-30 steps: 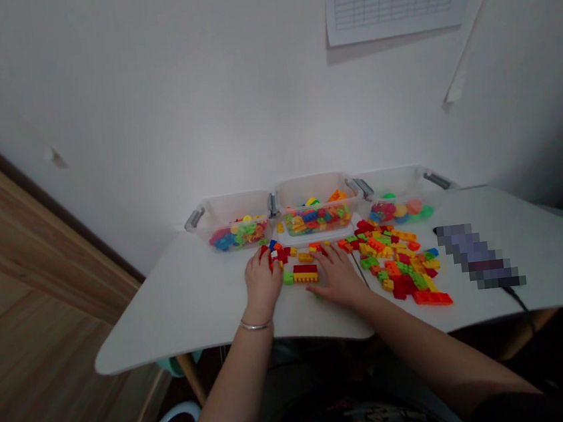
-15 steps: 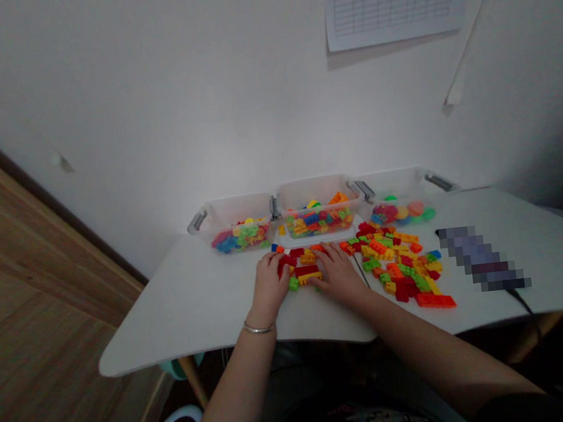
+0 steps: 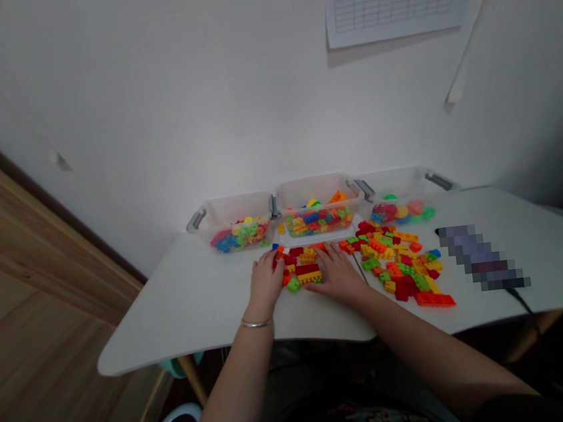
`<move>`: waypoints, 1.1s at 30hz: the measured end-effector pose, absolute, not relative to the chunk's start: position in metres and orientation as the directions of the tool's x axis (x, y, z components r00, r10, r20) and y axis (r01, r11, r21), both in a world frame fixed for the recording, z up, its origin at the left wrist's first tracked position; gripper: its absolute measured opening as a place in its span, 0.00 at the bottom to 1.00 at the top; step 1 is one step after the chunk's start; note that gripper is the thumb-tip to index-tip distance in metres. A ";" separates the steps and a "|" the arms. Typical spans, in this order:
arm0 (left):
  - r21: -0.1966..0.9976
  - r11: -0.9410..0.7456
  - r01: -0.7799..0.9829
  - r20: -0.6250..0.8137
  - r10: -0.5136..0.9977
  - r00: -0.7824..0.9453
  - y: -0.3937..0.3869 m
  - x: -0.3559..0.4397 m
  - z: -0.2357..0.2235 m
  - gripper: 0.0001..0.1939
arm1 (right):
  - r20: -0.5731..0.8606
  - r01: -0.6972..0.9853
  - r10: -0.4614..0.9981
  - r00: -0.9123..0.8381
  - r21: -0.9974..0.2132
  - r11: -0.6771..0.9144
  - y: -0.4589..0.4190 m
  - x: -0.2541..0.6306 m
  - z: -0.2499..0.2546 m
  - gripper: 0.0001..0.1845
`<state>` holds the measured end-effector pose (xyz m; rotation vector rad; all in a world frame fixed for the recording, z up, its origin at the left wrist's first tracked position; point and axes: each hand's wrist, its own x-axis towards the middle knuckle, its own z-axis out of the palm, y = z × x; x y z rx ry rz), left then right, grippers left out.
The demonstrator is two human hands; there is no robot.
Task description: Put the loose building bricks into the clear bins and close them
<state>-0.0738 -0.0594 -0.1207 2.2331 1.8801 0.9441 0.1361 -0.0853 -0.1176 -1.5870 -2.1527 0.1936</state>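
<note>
White wall (image 3: 149, 104) backs my feed, white table (image 3: 171, 310) against it. I see three clear bins (image 3: 317, 190) in a row at the back, toy pieces in each. Brick pile (image 3: 402, 265) on the right side; pixelated item (image 3: 482, 257) with a cord beyond it. My right hand (image 3: 339, 275) has thumb and fingers spread, just beside the red-and-yellow block (image 3: 309, 274), which lies on the table between both hands. My left hand (image 3: 267, 279) curves beside small red and orange bricks; I can't tell if it pinches any. Yellow brick (image 3: 308, 256) behind the block, green brick (image 3: 294, 284) just left of it. Bangle (image 3: 256, 323), left wrist.
</note>
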 end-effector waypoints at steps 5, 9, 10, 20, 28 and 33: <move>0.503 -0.296 0.812 0.410 0.909 0.077 -0.064 -0.068 -0.115 0.16 | 0.283 0.862 0.940 -0.193 -0.409 0.300 -0.090 0.139 -0.116 0.45; 0.491 -0.372 0.788 0.402 0.899 0.174 -0.070 -0.061 -0.110 0.14 | 0.361 0.852 0.906 -0.219 -0.382 0.358 -0.092 0.140 -0.119 0.43; 0.492 -0.390 0.779 0.412 0.892 0.186 -0.071 -0.059 -0.109 0.14 | 0.379 0.845 0.894 -0.238 -0.373 0.383 -0.093 0.139 -0.120 0.42; 0.466 -0.444 0.765 0.586 0.803 0.109 -0.072 -0.060 -0.112 0.13 | 0.458 0.784 0.804 -0.378 -0.303 0.542 -0.097 0.139 -0.116 0.28; 0.278 -0.505 0.817 0.477 0.811 0.339 -0.080 -0.064 -0.112 0.19 | 0.469 0.795 0.811 -0.349 -0.311 0.521 -0.096 0.142 -0.117 0.13; 0.213 -0.542 0.813 0.443 0.795 0.415 -0.077 -0.056 -0.114 0.19 | 0.515 0.752 0.781 -0.353 -0.341 0.564 -0.093 0.144 -0.119 0.10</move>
